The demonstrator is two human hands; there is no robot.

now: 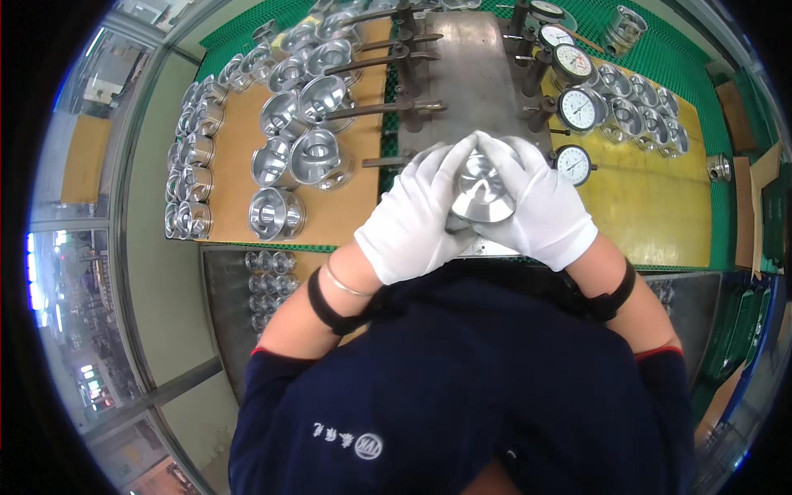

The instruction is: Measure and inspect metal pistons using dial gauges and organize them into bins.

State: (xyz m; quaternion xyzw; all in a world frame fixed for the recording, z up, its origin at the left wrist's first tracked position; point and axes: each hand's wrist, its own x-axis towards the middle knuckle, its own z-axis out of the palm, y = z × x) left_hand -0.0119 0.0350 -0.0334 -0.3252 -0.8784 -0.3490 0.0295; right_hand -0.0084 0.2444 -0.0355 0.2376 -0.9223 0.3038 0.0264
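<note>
Between my two white-gloved hands is a shiny metal piston (483, 188), its round machined face turned up toward me. My left hand (419, 210) wraps the piston's left side, and my right hand (540, 198) wraps its right side. The fingertips of both hands meet at its far edge. Part of its side is hidden by the gloves. Just right of my right hand stands a white-faced dial gauge (572, 165). Left of my left hand, a metal bar (381, 162) juts out from the steel fixture plate (466, 70).
Many pistons (320, 157) stand on the tan board (231, 157) at left. More pistons (623, 120) sit on the yellow board (660, 214) at right. Several dial gauges (577, 109) line the plate's right side, with clamp bars (384, 110) opposite. Cardboard (763, 181) lies far right.
</note>
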